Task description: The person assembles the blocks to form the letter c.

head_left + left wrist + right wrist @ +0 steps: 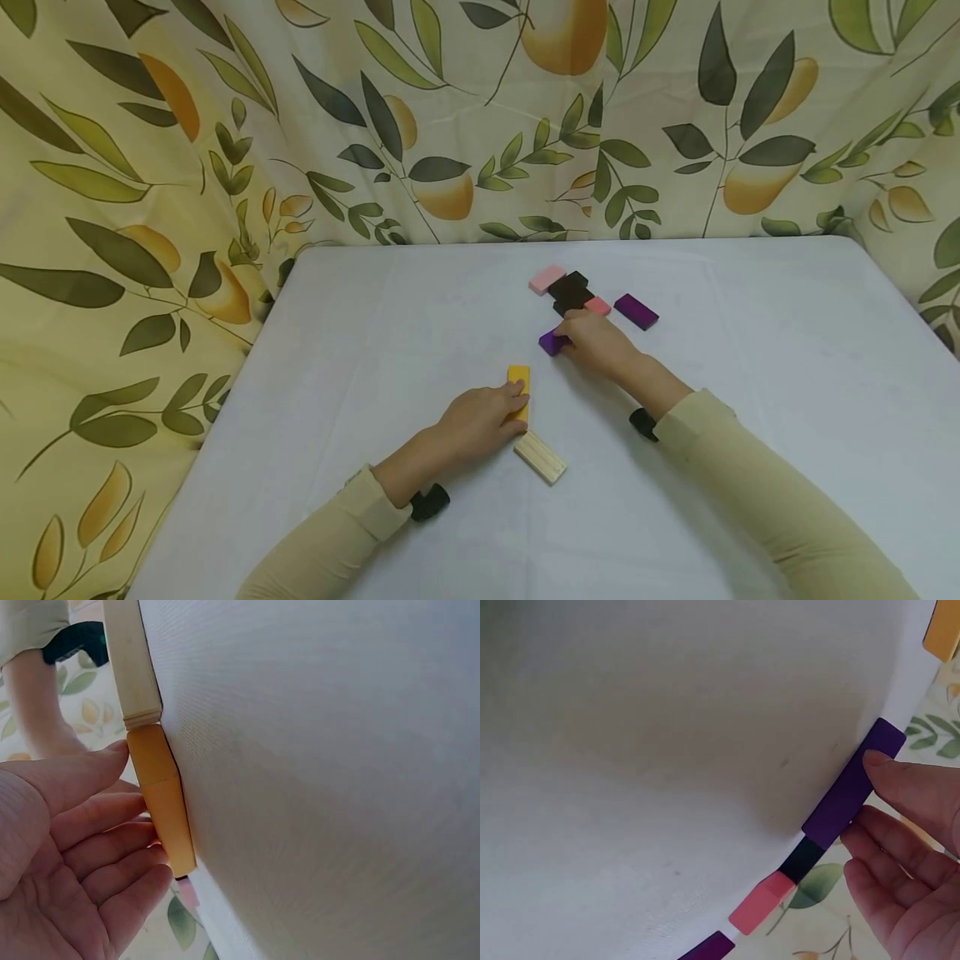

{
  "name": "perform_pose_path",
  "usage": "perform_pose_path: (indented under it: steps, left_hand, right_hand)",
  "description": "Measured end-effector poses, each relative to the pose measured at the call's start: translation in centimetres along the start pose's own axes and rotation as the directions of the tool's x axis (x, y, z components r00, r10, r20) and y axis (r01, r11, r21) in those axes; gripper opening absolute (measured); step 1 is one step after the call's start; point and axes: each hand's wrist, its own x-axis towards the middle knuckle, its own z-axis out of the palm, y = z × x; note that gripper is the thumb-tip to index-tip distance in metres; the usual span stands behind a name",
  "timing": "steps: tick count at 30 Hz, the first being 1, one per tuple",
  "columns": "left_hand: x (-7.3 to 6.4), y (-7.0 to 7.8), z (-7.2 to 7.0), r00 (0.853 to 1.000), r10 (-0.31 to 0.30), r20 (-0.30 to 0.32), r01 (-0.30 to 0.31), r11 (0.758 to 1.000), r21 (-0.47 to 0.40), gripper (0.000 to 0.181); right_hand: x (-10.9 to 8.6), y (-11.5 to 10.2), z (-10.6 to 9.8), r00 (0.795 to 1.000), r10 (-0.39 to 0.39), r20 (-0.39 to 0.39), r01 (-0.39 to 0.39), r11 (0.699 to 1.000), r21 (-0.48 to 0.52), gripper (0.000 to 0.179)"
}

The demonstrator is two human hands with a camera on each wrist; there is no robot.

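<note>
My left hand (477, 423) holds a yellow block (518, 374), with the thumb at its near end and the fingers over its top and side. Against that near end, a plain wooden block (542, 458) lies at a slant, its end close to the yellow one in the left wrist view. Farther back, my right hand (597, 343) pinches a violet block (847, 784) between thumb and fingers, low over the white tabletop. Just beyond that hand lie several black blocks (572, 290) and a coral block (597, 305), partly hidden by the fingers.
A light pink block (547, 279) touches the black ones at the back left of the group. To the right lies a dark purple block (637, 312). A white cloth (375, 333) covers the table, and a leaf-patterned curtain (495, 183) hangs behind it.
</note>
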Motion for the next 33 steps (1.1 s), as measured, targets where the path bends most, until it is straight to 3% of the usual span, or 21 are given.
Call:
perform_pose_path:
  steps: [33]
  left_hand:
    - [0.1,-0.3,0.1,0.999,0.025,-0.026,-0.025,1.000,0.016,0.043]
  right_hand:
    - [0.7,-2.6,0.7,0.998,-0.055,0.007,0.055,0.998,-0.004,0.016]
